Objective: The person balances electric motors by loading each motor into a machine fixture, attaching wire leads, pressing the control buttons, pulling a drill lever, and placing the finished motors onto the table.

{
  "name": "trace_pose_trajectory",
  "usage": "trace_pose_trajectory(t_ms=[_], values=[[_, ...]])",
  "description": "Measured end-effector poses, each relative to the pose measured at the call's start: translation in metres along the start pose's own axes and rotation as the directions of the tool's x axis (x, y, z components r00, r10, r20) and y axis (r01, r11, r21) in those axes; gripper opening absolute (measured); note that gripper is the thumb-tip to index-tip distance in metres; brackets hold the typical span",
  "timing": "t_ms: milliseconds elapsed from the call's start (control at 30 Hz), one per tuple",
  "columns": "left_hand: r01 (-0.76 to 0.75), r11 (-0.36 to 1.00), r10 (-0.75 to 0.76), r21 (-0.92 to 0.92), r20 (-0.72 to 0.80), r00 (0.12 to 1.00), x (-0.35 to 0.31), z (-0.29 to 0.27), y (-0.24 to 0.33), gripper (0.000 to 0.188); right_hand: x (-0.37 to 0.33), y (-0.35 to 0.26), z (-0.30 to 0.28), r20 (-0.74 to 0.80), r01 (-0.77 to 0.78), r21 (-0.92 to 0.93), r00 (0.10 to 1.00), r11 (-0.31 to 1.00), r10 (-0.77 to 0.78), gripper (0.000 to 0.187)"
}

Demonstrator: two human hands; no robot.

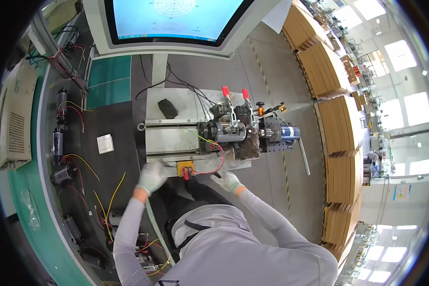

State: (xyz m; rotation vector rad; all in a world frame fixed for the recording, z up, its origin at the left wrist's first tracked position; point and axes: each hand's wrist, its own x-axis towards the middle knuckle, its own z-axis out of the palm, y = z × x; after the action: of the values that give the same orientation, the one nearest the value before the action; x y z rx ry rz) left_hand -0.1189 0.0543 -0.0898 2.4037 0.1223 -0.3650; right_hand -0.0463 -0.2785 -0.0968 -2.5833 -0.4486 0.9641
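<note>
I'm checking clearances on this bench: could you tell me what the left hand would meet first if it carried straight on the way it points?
Most likely the yellow terminal block with red clips, just beyond the gloved left hand along the metal fixture plate; depth is hard to judge.

The monitor (pixel 171 19) is cut off by the upper edge; only its lower part shows, and the chart on it is too small to make out. The left hand (pixel 151 176) covers the near left corner of the fixture plate (pixel 171 138). The right hand (pixel 227 181) hides whatever its fingers pinch; contact with the red wire (pixel 214 167) cannot be confirmed. The motor (pixel 224 131) is partly concealed beneath the clamps (pixel 233 107). The person's torso hides the near worktop (pixel 114 119) edge. The spare motors (pixel 62 174) at left blur toward the rim. The far hall at right is overexposed and indistinct.
</note>
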Motion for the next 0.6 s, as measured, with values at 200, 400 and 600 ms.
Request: trace_pose_trajectory(t_ms=[200,400,600], values=[[0.539,0.818,-0.399,0.199,-0.478,0.782,0.033,-0.007,-0.235,0.072,-0.057,0.098,0.047,0.179,-0.444,0.17,0.892,0.88,0.415,0.037],[0.523,0.831,-0.395,0.189,-0.462,0.794,0.023,0.002,-0.236,0.081,-0.088,0.129,0.085,0.337,-0.66,0.386,0.751,0.644,0.568,0.032],[0.361,0.932,-0.217,0.042,-0.733,0.644,-0.011,-0.006,-0.249,0.051,-0.104,0.131,0.116,0.312,-0.616,0.608,0.765,0.501,0.563,0.03]])
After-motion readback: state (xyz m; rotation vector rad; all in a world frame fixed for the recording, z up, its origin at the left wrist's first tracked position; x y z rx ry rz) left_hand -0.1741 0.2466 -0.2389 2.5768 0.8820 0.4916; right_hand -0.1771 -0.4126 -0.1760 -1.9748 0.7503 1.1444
